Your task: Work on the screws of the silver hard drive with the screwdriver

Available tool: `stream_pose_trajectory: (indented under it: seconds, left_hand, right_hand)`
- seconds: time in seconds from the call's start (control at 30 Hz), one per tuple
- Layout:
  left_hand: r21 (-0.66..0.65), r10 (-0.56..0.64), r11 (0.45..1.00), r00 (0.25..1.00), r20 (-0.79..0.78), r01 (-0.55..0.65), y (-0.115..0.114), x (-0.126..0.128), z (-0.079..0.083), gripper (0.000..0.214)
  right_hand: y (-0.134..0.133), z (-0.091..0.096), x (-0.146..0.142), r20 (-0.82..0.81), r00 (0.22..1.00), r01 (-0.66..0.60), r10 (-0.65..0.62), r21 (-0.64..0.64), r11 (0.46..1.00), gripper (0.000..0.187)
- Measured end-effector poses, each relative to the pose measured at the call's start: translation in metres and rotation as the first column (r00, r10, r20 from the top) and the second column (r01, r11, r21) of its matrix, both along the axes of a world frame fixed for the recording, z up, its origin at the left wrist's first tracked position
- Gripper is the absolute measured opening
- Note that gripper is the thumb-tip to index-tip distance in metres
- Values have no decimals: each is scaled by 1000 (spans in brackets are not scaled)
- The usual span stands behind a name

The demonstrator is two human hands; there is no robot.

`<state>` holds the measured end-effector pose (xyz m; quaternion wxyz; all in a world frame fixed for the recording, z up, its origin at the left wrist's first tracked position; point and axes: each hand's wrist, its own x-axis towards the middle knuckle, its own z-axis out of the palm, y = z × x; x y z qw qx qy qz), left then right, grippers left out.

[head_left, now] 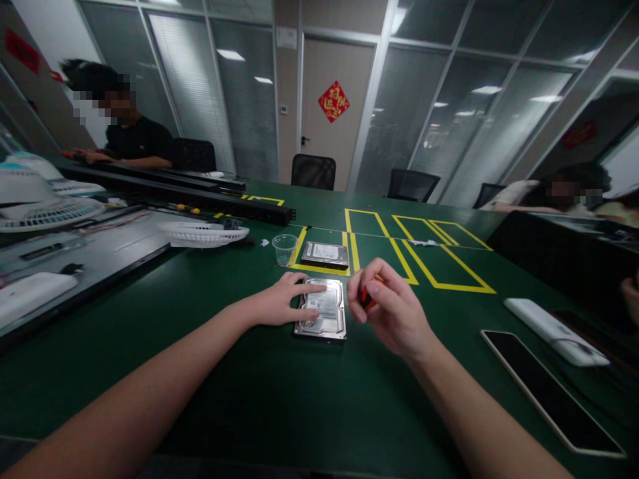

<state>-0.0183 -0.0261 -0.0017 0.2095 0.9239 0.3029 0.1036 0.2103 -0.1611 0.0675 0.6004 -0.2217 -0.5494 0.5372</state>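
A silver hard drive (324, 313) lies flat on the green table (249, 372) in front of me. My left hand (284, 299) rests on its left edge, fingers stretched out over the top. Just right of the drive, my right hand (389, 306) is closed in a pinch around a small red and black tool (368, 299), mostly hidden by the fingers. A second hard drive (325, 254) sits farther back inside a yellow taped square, with a clear plastic cup (284, 249) to its left.
Yellow tape boxes (439, 256) mark the table beyond. A phone (549, 392) and a white power bank (554, 330) lie at right. White fan parts (202, 233) and black bars (200, 196) lie at left. Other people sit at far left and far right.
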Motion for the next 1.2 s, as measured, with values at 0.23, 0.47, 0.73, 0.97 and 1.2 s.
stream_pose_trajectory:
  seconds: [0.23,0.47,0.73,0.97,1.2]
  left_hand:
    - [-28,2,1000,1000,-4,-2,0,0,1,71]
    - [-31,20,999,1000,-23,-21,-1,0,3,72]
    - [-17,8,1000,1000,-28,-9,-1,1,3,71]
    - [-22,9,1000,1000,-25,-9,-2,1,4,72]
    - [-5,4,1000,1000,-23,-4,1,0,1,72]
  right_hand:
    - [0,4,1,15,999,31,-31,-17,999,32]
    - [1,1,1,5,1000,0,0,-9,1000,17]
    - [-1,2,-1,-16,1000,-7,7,-19,1000,13]
    - [1,1,0,-26,1000,-5,5,-5,1000,23]
    - [-1,0,0,-18,999,-44,45,25,999,8]
